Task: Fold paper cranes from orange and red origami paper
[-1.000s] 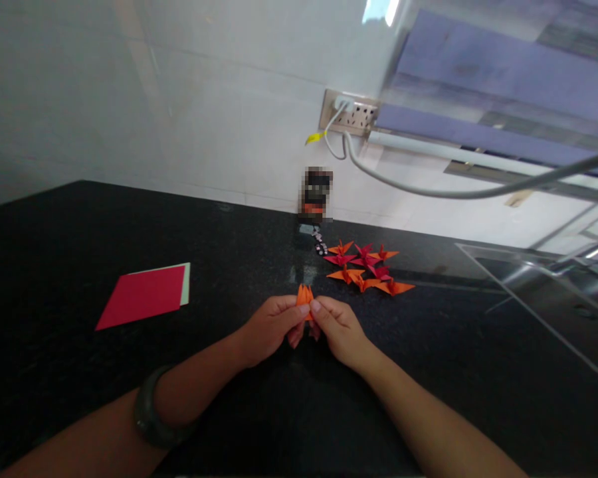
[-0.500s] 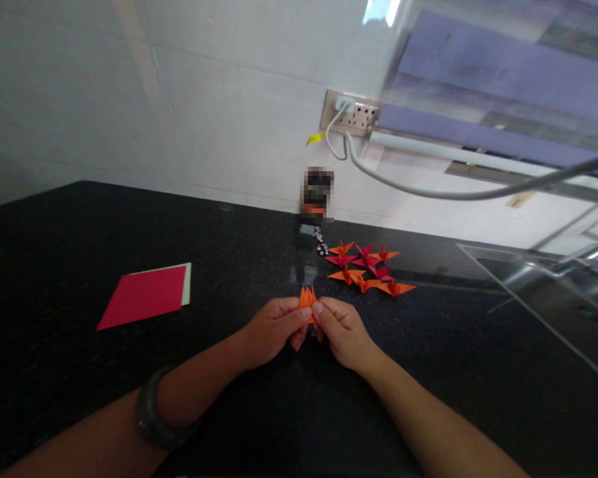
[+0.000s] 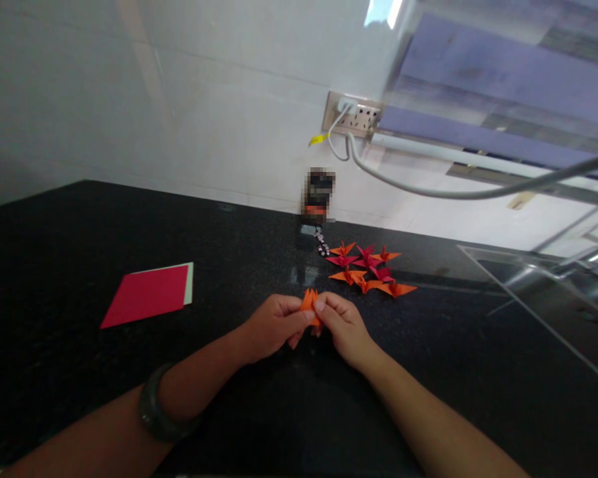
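Observation:
Between my two hands is a small piece of folded orange origami paper (image 3: 307, 302), its pointed tips sticking up. My left hand (image 3: 278, 326) pinches its left side, thumb across the front. On the right side, the thumb and fingers of my right hand (image 3: 343, 326) grip the same paper. The fingers partly hide its lower part. Just beyond my right hand lies a group of several folded paper cranes, among them an orange crane (image 3: 396, 289) and a red crane (image 3: 342, 261).
Red square paper (image 3: 147, 297) lies on the dark countertop (image 3: 229, 252) at left, over a pale green sheet (image 3: 190, 284). A phone-like blurred object (image 3: 319, 194) leans on the wall. At right is a sink (image 3: 553, 292); a grey cable (image 3: 428, 192) hangs above.
The orange paper has tilted a little, and its tips look closer together. Both hands keep hold of it and have barely moved. The whole view has shifted slightly.

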The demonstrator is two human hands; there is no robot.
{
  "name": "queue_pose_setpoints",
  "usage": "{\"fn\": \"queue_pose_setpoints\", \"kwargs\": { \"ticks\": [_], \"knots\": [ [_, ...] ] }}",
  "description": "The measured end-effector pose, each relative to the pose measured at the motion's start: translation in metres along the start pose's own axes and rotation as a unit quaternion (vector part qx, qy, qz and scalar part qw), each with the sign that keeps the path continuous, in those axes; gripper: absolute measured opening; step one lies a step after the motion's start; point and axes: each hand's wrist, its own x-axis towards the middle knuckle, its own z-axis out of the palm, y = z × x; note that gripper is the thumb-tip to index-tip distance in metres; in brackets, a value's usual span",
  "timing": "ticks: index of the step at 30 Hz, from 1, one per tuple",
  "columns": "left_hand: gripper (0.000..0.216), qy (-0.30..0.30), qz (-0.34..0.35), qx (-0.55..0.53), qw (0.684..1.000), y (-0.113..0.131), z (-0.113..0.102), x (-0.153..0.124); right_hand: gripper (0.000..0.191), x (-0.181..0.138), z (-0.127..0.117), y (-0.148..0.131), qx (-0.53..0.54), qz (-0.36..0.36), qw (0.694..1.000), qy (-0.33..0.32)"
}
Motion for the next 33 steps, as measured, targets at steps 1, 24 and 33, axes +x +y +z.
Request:
{"fn": "queue_pose_setpoints", "kwargs": {
  "ticks": [1, 24, 33],
  "knots": [
    [0.026, -0.008, -0.009, 0.007, 1.000, 0.000, 0.001, 0.000, 0.032, 0.000, 0.000, 0.000, 0.020, 0.003, 1.000, 0.007],
    [0.028, -0.024, -0.021, 0.060, 0.998, 0.000, 0.004, -0.002, 0.028, 0.001, -0.001, 0.004, 0.107, 0.022, 0.993, 0.038],
    [0.027, 0.017, 0.003, 0.017, 1.000, -0.005, 0.001, 0.002, 0.035, 0.007, -0.002, 0.007, 0.156, 0.022, 0.986, 0.050]
  ]
}}
